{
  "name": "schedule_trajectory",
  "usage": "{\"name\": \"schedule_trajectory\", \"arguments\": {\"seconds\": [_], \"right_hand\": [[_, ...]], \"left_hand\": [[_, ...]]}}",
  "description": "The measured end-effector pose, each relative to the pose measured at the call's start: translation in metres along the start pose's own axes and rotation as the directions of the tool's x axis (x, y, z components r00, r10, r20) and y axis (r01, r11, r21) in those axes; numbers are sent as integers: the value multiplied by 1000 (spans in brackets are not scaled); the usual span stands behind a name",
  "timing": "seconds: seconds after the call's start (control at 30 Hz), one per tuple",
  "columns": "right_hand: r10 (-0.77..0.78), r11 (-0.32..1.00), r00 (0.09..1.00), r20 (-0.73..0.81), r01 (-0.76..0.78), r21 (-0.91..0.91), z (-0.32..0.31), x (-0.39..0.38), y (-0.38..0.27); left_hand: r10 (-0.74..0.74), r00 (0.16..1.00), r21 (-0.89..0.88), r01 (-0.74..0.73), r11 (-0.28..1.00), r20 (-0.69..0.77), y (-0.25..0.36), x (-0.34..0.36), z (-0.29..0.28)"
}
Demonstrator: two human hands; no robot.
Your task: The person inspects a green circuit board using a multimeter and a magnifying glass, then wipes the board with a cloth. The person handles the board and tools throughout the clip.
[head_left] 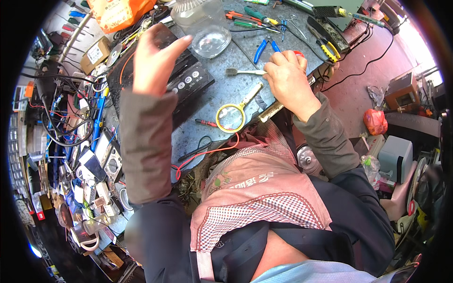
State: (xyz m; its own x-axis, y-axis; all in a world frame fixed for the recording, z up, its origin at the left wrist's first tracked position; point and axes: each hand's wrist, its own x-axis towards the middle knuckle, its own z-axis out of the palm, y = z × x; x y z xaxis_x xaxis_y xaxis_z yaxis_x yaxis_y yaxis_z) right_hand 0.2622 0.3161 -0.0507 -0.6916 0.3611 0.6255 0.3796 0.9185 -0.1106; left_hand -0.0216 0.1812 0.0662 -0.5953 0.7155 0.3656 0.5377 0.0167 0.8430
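My left hand (156,61) is raised over a flat black device (191,78) with a row of round white markings along its front edge. Its thumb is spread away from the fingers and nothing shows between them. A small brush (247,72) with grey bristles and a pale handle points left from my closed right hand (289,78), which grips the handle's end above the bench. Just in front of the brush lies a round magnifying glass (243,109) with a yellow rim, partly over a red-and-black probe (205,123). A clear ribbed container (200,26) stands beyond my left hand.
Blue-handled pliers (259,51), yellow-handled pliers (327,49) and screwdrivers (247,23) lie at the back of the bench (188,137). A red wire (203,153) loops near the front edge. Left are a multimeter (113,162) and tangled cables; an orange bag (115,14) sits behind.
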Motion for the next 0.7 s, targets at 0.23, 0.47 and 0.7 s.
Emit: {"name": "schedule_trajectory", "arguments": {"seconds": [0.23, 0.47, 0.7], "right_hand": [[442, 841, 884, -154, -349, 413, -58, -77, -8], [531, 847, 823, -202, -505, 168, -32, -117, -24], [687, 726, 706, -173, -676, 124, -62, -145, -19]], "left_hand": [[75, 967, 122, -46, 991, -243, -2, -120, -82], [89, 937, 97, -59, 994, -338, -15, -138, -68], [262, 941, 266, -202, 942, -213, -15, -181, -33]]}}
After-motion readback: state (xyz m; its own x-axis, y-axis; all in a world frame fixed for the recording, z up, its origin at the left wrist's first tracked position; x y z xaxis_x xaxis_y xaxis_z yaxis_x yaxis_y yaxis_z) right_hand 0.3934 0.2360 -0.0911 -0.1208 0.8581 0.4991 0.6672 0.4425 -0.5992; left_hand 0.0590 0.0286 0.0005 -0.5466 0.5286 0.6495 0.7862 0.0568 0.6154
